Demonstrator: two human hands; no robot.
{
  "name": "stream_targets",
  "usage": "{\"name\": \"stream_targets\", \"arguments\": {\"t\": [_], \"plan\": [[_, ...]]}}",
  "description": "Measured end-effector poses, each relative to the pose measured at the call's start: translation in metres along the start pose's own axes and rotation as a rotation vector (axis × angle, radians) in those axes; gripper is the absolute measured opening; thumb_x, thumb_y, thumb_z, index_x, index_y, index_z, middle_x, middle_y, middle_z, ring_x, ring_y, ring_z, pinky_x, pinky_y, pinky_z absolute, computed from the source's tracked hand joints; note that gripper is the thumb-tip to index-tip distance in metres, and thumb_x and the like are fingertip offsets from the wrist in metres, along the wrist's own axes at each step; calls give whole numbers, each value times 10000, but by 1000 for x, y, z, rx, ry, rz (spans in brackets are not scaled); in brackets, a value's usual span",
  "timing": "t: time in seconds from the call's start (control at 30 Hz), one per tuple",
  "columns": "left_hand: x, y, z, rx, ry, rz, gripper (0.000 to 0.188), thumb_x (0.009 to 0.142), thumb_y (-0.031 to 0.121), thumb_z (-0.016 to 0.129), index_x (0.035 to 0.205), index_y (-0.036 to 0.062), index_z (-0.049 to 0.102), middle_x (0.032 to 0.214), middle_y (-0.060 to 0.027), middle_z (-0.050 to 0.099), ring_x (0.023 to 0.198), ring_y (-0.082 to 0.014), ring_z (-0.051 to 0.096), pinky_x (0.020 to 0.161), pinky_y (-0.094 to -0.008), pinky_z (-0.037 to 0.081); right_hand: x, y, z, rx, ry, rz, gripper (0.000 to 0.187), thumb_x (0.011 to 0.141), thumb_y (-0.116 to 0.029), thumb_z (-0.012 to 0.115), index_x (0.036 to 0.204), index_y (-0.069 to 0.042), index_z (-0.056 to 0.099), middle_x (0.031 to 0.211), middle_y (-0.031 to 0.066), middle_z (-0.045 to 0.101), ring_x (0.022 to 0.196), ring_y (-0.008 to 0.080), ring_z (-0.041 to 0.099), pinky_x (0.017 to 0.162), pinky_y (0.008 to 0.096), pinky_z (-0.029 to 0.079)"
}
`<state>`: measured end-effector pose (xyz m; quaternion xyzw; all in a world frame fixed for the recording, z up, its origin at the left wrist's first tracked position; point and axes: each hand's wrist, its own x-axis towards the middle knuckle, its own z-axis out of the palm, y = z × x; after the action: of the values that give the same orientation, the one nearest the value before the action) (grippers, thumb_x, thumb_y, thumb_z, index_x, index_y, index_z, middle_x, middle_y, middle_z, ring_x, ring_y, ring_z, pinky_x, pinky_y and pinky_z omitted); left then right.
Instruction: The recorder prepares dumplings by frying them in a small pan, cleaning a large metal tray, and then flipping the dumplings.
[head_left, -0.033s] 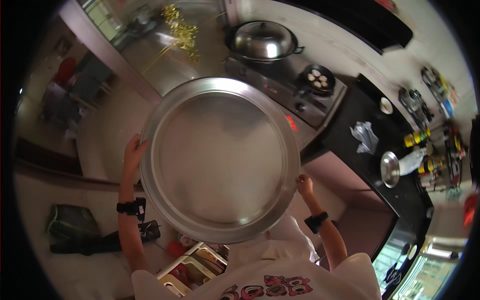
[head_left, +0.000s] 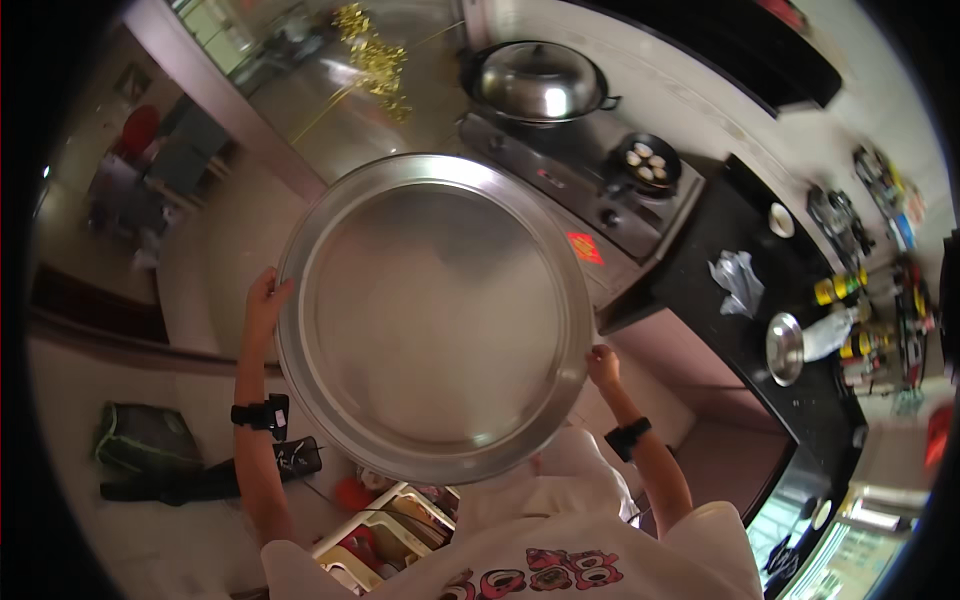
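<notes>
A wide, round metal tray [head_left: 440,330] with a broad raised rim is held up in front of me, and its bare inner face shows. My left hand [head_left: 265,303] grips the rim at the left, with the thumb on the near face and the fingers mostly behind. On the opposite side, my right hand [head_left: 604,368] is closed on the rim's lower right. Each wrist wears a black band. The tray hides much of the floor beyond it.
Ahead stands a stove [head_left: 565,180] with a lidded wok [head_left: 540,85] and a small pan [head_left: 648,165] of pale round food. The dark counter [head_left: 700,235] at right bears a plastic bag [head_left: 737,283], a metal bowl [head_left: 785,348] and bottles. A white rack [head_left: 385,535] stands below.
The stove and counter have shifted slightly right in the view, while the tray and both hands sit slightly further left. Both hands keep their hold on the tray.
</notes>
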<state>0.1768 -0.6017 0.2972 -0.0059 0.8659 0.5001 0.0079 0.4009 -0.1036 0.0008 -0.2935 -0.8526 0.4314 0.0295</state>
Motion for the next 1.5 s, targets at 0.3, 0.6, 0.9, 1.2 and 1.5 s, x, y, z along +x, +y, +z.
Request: {"name": "stream_targets", "arguments": {"t": [0.3, 0.6, 0.9, 1.2, 1.5], "plan": [[127, -1, -10, 166, 186, 110, 91, 770, 64, 555, 745, 0, 496, 669, -46, 535, 631, -113, 494, 583, -258, 399, 219, -24, 190, 564, -636, 307, 298, 789, -70, 560, 1071, 6, 501, 733, 137, 623, 568, 212, 625, 484, 309, 518], [313, -98, 117, 579, 240, 161, 163, 720, 69, 560, 845, 22, 466, 643, -222, 541, 652, -421, 545, 582, -480, 429, 327, -65, 156, 209, -642, 275, 173, 815, 17, 457, 978, 16, 515, 722, 122, 587, 561, 232, 604, 444, 312, 478], [484, -206, 262, 482, 69, 323, 182, 713, 1, 481, 894, 11, 468, 666, -200, 564, 659, -392, 563, 579, -485, 428, 258, 1, 93, 104, -353, 780, 137, 852, -151, 472, 851, -28, 535, 593, 121, 551, 452, 225, 556, 381, 333, 470], [572, -285, 351, 337, -115, 266, 202, 731, -5, 495, 932, 16, 485, 1000, -202, 582, 714, -359, 567, 614, -426, 463, 177, -88, 174, 132, -238, 1060, 124, 883, -101, 463, 967, -30, 520, 750, 165, 620, 634, 307, 644, 503, 394, 540], [609, -292, 337, 398, -204, 239, 273, 701, -25, 557, 964, 29, 508, 1195, -164, 505, 823, -347, 574, 713, -406, 492, 175, -157, 237, 242, -304, 906, 178, 900, -85, 411, 1020, -14, 521, 771, 150, 624, 657, 262, 646, 551, 367, 542]]}}
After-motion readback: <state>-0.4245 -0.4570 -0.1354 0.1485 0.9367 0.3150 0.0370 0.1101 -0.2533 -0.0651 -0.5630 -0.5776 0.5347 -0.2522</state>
